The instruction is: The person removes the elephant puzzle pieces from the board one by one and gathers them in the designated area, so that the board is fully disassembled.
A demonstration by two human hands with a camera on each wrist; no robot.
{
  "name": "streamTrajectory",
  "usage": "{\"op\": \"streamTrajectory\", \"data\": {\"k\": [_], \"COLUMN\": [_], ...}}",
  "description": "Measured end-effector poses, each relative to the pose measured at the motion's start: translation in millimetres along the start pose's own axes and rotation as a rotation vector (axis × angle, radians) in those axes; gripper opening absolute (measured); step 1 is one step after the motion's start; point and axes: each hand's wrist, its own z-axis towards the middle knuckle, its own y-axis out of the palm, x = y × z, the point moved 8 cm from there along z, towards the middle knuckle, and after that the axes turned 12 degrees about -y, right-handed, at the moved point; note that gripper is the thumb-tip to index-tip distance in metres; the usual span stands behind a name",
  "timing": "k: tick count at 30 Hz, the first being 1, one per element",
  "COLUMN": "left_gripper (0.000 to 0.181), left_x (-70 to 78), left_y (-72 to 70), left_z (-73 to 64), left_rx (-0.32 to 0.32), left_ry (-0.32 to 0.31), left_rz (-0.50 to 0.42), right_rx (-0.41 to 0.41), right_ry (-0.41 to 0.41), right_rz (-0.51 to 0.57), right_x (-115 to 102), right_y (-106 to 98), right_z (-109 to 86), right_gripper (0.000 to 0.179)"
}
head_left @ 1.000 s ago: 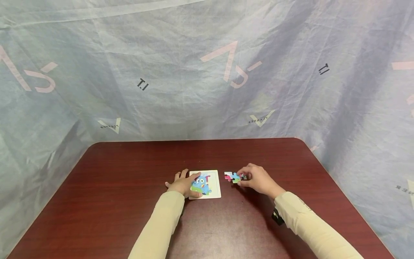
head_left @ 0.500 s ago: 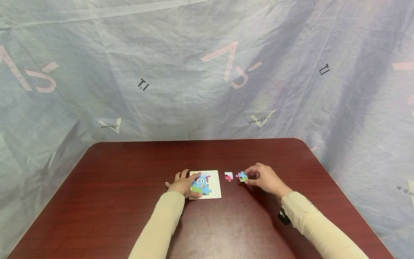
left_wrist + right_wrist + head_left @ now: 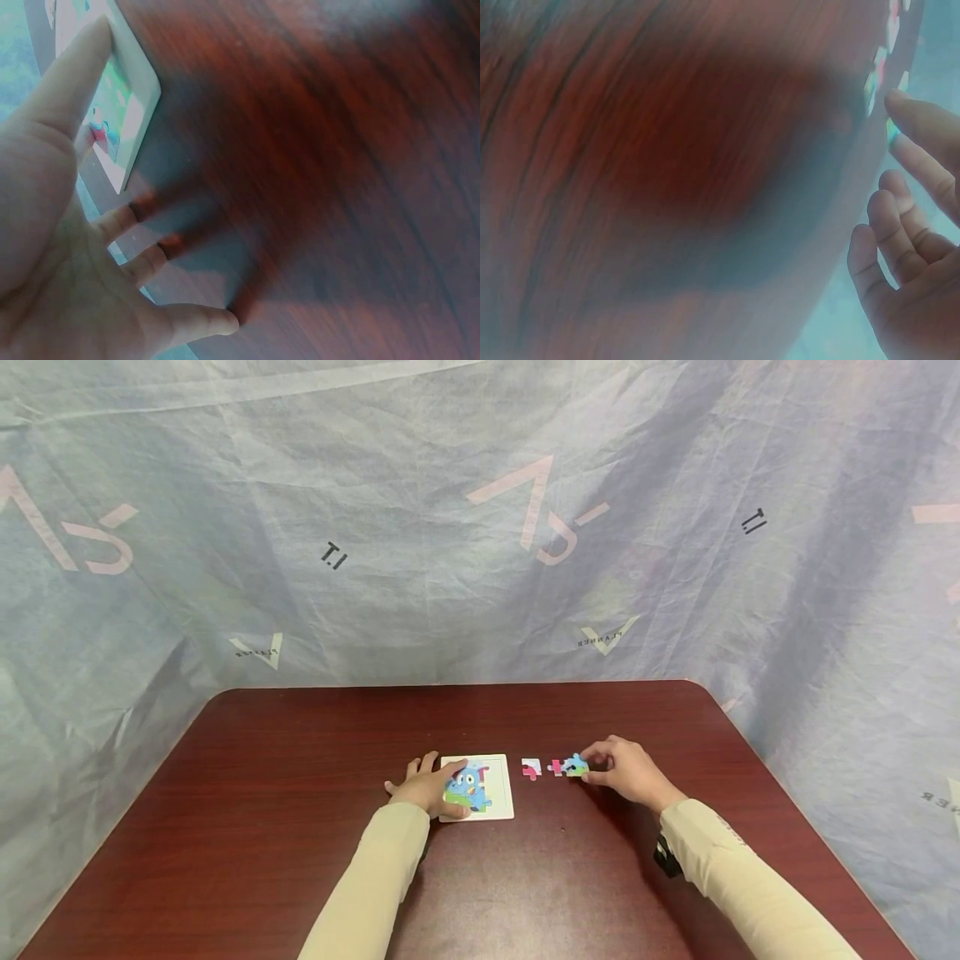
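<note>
My left hand (image 3: 422, 789) rests spread over the left side of a white square puzzle board (image 3: 500, 789). Its thumb and index finger lie on the board; the other fingers reach onto the table. Part of a blue cartoon creature puzzle (image 3: 471, 783) shows on the board, and its left side is covered by the hand. To the right, my right hand (image 3: 628, 770) pinches a blue and green jigsaw piece (image 3: 576, 766) between thumb and index finger. A pink jigsaw piece (image 3: 556, 767) lies right beside it, partly overlapped. Another jigsaw piece, pink and white (image 3: 531, 768), lies nearer the board.
Everything lies on a dark red wood-grain table (image 3: 480, 718) with rounded far corners. A grey printed cloth (image 3: 420, 527) hangs behind the table and along its sides.
My right hand has moved right, drawing the blue and green piece away from the pink and white one. The pink piece beside it now shows more. The left hand stays put.
</note>
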Motion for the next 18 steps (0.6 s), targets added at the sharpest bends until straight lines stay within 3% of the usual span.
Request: {"op": "streamTrajectory", "data": {"k": [18], "left_gripper": [0.078], "left_x": [-1.0], "left_y": [1.4], "left_z": [1.3], "left_rx": [0.006], "left_ry": [0.004], "left_rz": [0.006], "right_rx": [-0.008], "right_ry": [0.047], "right_rz": [-0.011], "right_x": [19], "right_y": [0], "right_z": [-8.3], "right_gripper": [0.025]}}
